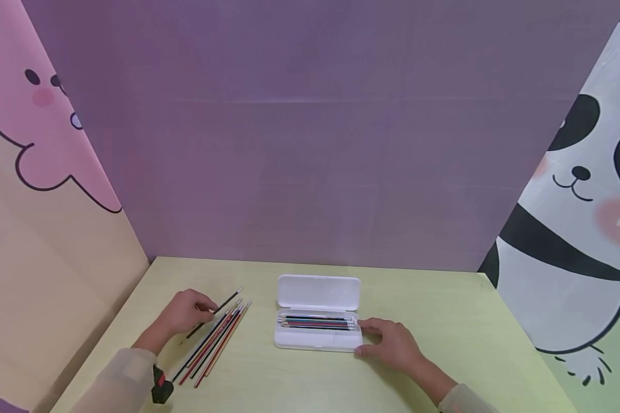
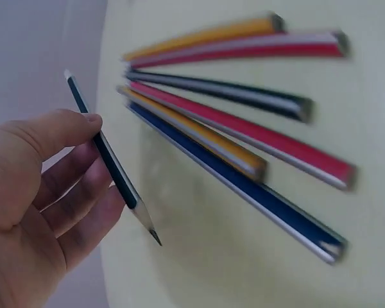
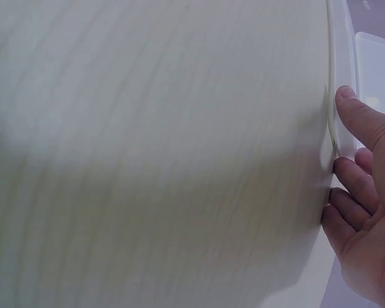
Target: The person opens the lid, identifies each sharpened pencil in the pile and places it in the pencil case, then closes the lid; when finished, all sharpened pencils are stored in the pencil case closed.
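My left hand [image 1: 188, 312] pinches a dark pencil [image 1: 218, 310] between thumb and fingers, lifted off the yellow-green table [image 1: 444, 321]. In the left wrist view the same pencil [image 2: 109, 160] points its sharpened tip down, held by my left hand [image 2: 45, 192]. Beside it lies a fan of several coloured pencils [image 1: 214, 342], seen close as the loose pencils [image 2: 244, 122]. My right hand [image 1: 390, 341] rests against the right end of an open white pencil case [image 1: 317, 339] with several pencils [image 1: 315, 322] inside. In the right wrist view my right hand [image 3: 366, 192] touches the case edge [image 3: 341, 70].
The case lid [image 1: 318, 292] lies flat behind the tray. A purple back wall [image 1: 310, 143] and cartoon side panels [image 1: 573, 201] close in the table. A black and red band [image 1: 160, 385] sits on my left wrist.
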### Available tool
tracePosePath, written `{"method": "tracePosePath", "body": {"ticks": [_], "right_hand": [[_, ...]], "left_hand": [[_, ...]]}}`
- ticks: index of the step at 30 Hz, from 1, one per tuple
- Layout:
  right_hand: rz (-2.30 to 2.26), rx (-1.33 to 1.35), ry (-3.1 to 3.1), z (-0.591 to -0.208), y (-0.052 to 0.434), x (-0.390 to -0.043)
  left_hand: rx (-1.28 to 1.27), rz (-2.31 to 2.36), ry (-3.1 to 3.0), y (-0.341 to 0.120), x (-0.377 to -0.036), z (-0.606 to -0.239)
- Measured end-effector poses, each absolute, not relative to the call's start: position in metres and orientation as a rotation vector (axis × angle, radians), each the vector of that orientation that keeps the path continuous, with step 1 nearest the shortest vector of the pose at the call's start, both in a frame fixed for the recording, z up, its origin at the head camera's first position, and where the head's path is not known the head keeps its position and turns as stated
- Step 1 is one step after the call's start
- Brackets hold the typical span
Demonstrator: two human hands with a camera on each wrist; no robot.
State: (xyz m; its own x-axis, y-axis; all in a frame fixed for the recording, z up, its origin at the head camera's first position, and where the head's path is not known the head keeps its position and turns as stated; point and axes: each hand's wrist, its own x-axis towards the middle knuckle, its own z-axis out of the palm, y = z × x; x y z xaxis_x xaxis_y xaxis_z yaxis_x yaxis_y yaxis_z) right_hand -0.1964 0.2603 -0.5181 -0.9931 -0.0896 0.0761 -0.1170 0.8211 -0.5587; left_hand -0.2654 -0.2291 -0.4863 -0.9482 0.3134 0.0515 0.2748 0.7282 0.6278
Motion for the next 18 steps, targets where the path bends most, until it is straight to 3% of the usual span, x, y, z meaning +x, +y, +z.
{"method": "tracePosePath", "body": {"ticks": [18], "right_hand": [[0.898, 0.193, -2.943, -0.518, 0.26, -0.197]], "left_hand": [[0.8, 1.152, 2.641, -0.118, -0.286, -0.451]]}}
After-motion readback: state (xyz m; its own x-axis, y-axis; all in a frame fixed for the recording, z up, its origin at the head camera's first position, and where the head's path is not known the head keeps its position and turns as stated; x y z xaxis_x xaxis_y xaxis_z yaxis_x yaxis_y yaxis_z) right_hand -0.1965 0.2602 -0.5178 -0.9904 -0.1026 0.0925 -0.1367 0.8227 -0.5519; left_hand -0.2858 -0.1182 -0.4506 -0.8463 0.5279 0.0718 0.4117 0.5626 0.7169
